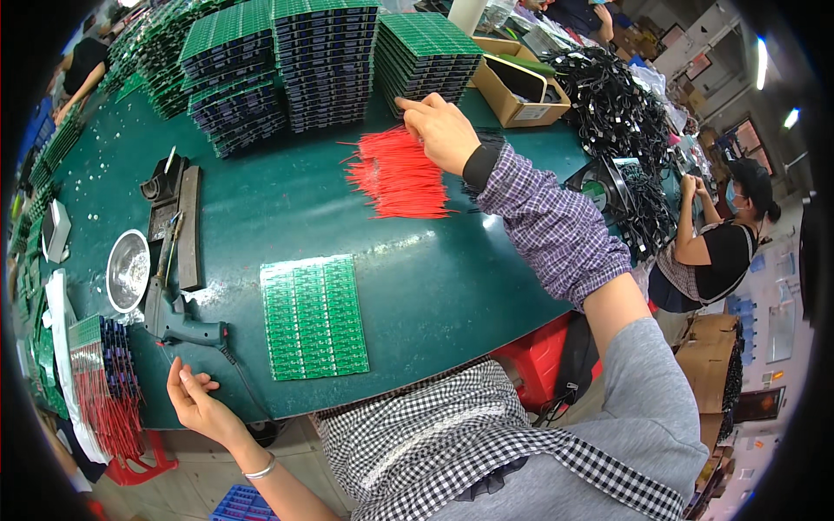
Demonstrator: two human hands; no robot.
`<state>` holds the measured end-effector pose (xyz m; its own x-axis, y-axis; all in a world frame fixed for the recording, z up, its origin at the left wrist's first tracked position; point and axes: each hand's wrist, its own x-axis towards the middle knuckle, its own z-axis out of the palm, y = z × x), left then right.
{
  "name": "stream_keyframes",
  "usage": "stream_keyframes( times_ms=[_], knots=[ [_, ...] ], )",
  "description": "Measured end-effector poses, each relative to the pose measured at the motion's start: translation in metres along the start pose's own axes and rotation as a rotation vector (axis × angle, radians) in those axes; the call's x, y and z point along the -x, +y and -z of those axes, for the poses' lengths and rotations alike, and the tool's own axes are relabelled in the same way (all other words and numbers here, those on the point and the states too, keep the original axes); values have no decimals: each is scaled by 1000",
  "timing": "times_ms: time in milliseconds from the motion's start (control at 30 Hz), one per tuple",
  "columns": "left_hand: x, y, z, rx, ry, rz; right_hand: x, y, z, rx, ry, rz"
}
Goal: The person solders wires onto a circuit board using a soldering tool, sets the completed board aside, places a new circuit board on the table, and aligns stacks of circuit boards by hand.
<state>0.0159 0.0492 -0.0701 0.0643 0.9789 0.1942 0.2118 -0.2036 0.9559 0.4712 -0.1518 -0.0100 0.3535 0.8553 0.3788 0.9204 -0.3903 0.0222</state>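
Observation:
My left hand (201,406) is raised at the table's near left edge, fingers curled and pinched around what looks like a thin wire (164,352). Just beyond it lies a dark green soldering gun (195,330) with a cord. My right hand (441,130) reaches over the far end of a pile of red wires (395,178). Its index finger stretches toward the foot of a stack of green circuit boards (430,43), and the thumb side sits close above the wires. A flat green circuit board panel (314,317) lies in front of me, touched by neither hand.
Tall board stacks (321,65) line the back. A metal bowl (129,271) and a dark bar-like stand (189,227) are at left, beside boards with red wires (109,382). A cardboard box (521,91) and black cables (608,100) lie at right, near a seated person (717,252).

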Motion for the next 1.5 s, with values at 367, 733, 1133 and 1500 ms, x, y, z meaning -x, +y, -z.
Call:
stream_keyframes(
  times_ms=[367,733,1133,1500],
  knots=[
    [0,-2,1,6,-10,3,2,5,-4,53,-32,6],
    [0,-3,3,11,-15,15,-1,-6,7,101,62,59],
    [-1,-2,2,14,-9,5,1,-3,2,114,65,23],
    [-1,-6,7,-4,-34,18,-4,-6,8,257,104,23]
  ],
)
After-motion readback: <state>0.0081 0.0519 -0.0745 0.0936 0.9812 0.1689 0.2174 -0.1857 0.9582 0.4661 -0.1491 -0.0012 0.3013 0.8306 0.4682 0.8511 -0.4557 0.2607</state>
